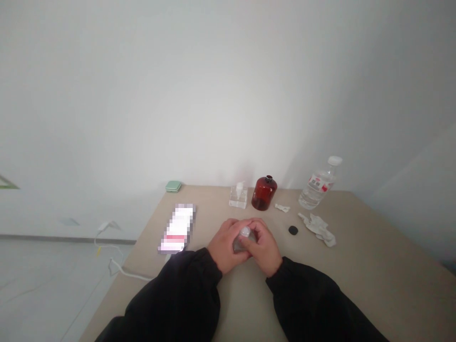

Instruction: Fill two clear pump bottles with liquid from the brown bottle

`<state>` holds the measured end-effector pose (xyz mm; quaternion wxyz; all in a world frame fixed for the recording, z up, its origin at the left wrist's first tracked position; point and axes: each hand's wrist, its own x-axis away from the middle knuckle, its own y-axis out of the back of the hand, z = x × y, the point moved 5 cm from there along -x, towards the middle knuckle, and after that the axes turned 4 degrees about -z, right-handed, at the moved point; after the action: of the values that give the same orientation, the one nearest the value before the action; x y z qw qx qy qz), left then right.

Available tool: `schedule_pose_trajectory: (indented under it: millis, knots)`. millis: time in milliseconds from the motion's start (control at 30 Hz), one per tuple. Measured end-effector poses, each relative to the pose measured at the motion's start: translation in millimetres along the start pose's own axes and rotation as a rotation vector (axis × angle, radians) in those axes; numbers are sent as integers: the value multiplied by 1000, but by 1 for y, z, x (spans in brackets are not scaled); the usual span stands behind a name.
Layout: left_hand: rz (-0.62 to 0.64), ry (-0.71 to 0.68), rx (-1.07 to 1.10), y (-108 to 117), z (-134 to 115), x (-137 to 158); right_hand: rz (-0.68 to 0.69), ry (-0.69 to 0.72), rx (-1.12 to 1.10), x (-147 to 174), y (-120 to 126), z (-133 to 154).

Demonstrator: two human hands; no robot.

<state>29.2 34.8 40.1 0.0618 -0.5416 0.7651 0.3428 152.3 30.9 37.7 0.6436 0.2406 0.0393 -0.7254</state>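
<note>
Both hands are wrapped round a small clear bottle [241, 244] with a pale, round top, over the middle of the table. My left hand [228, 244] holds its left side, fingers curled over the far side. My right hand [264, 248] grips the right side, its thumb lying across the front of the bottle. Much of the bottle is hidden by the fingers. Beyond the hands stand a clear square dispenser [238, 197] with a white pump top and an amber bottle [264, 194] with an uncapped neck.
On the right are a black disc [293, 230], crumpled tissue [320, 230], a smaller tissue scrap [282, 208] and a capped water bottle [317, 186]. A phone [178, 228] lies at left near a white cable [131, 274]. A green case [173, 186] sits at the back left corner.
</note>
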Motion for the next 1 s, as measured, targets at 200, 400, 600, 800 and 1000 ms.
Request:
schedule_pose_trajectory:
  millis: [200, 400, 600, 800, 1000]
  knots:
    - [27, -25, 13, 2, -1, 0, 235, 91, -12, 0, -3, 10]
    - [-17, -3, -14, -1, 3, 0, 91, 76, 148, 0, 0, 10]
    - [-57, 144, 135, -3, 18, 5, 89, 90, 216, 4, -1, 4]
    - [-39, 249, 215, -3, 25, 11, -13, 277, 537, -3, 70, 6]
    - [-95, 247, 209, 3, 22, 11, -241, 21, 1154, 0, 174, -52]
